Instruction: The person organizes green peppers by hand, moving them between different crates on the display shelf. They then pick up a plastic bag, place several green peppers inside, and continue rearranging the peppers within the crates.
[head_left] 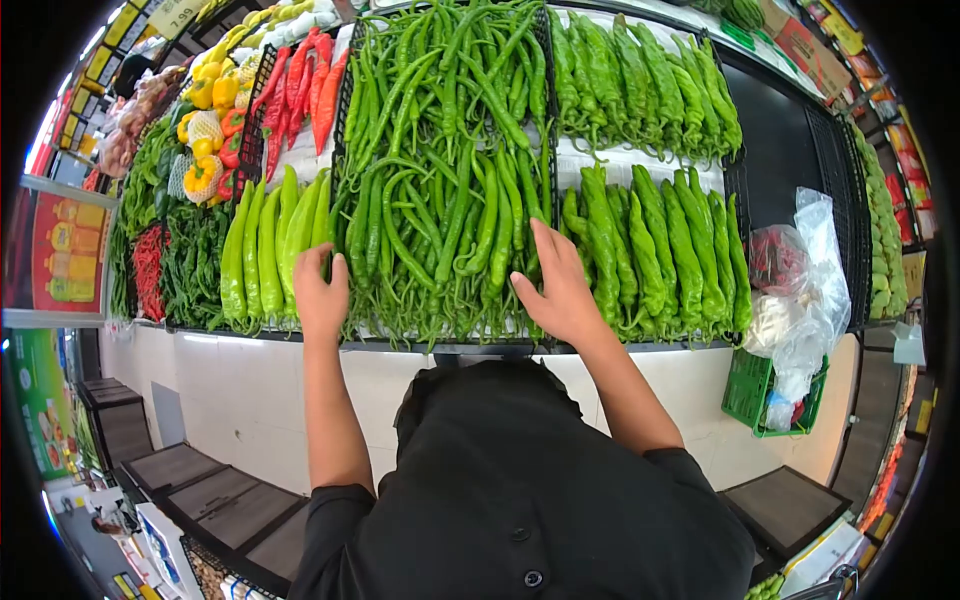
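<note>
Long green chili peppers (430, 210) fill the middle section of the produce stand in a thick heap. My left hand (322, 295) is over the heap's left edge, beside the pale green peppers (270, 245), thumb and fingers apart. At the heap's right side my right hand (555, 285) hovers with fingers and thumb spread, holding nothing. Wrinkled green peppers (655, 250) stand in a row just right of it. Whether either hand touches the chilies is hard to tell.
Red peppers (300, 90) lie behind the pale ones. A black divider (551, 120) separates the sections. On the right, a clear plastic bag (815, 270) hangs over the stand's edge above a green crate (750, 390). Yellow bell peppers (200, 92) sit at the far left.
</note>
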